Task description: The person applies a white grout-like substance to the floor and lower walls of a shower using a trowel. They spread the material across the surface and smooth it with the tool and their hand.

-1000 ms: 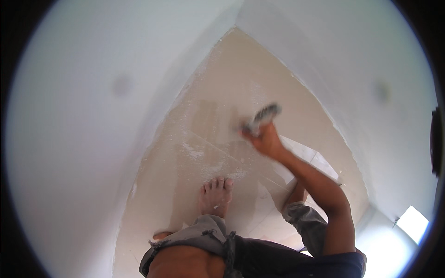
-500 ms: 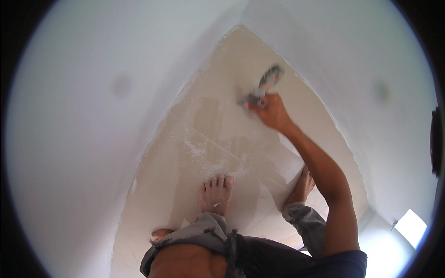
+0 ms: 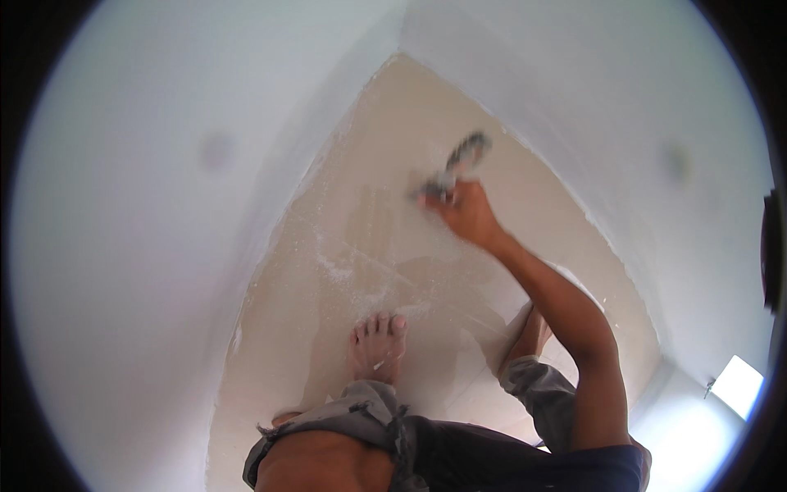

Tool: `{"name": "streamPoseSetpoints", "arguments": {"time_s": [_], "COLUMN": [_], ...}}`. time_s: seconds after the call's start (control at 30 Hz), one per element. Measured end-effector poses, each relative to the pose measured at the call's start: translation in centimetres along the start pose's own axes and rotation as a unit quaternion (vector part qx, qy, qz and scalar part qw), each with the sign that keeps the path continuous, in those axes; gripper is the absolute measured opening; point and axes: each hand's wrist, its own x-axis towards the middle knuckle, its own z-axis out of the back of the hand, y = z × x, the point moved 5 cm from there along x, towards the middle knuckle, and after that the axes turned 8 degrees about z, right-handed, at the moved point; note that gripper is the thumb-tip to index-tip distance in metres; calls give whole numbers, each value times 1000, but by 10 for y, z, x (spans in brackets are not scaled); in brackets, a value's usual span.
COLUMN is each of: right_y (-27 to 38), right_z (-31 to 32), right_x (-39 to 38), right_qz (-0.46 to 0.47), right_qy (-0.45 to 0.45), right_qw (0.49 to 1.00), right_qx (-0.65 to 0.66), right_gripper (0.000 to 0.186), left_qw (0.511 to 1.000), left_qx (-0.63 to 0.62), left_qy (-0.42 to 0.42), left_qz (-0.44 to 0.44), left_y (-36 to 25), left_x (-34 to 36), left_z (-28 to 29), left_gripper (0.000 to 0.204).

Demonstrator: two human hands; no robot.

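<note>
In front of me, my right hand [image 3: 467,211] reaches over the beige floor, closed round a hand scraper [image 3: 434,189]. The scraper is smeared by motion; a dark, rounded part of it [image 3: 470,151] sticks out beyond the hand, and its grey end is low against the floor. At the lower left, a small patch of skin [image 3: 287,416] shows past the torn grey trouser leg. It may be part of my left hand, but its fingers are hidden. White dust and flecks [image 3: 336,266] lie on the floor between my feet and the scraper.
White walls [image 3: 147,246] close in on both sides and meet in a corner [image 3: 400,54] ahead. My bare left foot [image 3: 379,348] and right foot [image 3: 529,332] are on the floor [image 3: 328,336], which has damp-looking darker patches. A bright white panel [image 3: 736,385] is at the lower right.
My right hand and the scraper have shifted slightly left and nearer to me. The view has turned a little, moving the corner left. My feet stay in place.
</note>
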Motion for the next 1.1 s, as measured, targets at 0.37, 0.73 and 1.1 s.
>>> {"name": "streamPoseSetpoints", "arguments": {"time_s": [0.37,0.73,1.1], "right_y": [-28,-25,-8], "right_z": [41,-18,13], "right_x": [140,-88,112], "right_qz": [-4,35,24], "right_qy": [-3,83,-64], "right_qw": [997,995,996], "right_qx": [-82,-48,-62], "right_gripper": [45,23,28], "left_qw": [998,994,990], "left_qx": [-5,10,67], "left_qy": [-52,-99,-102], "left_qz": [-35,-43,-69], "left_y": [-2,2,-4], "left_x": [0,-1,-3], "left_z": [-5,-13,11], "left_gripper": [15,15,16]}}
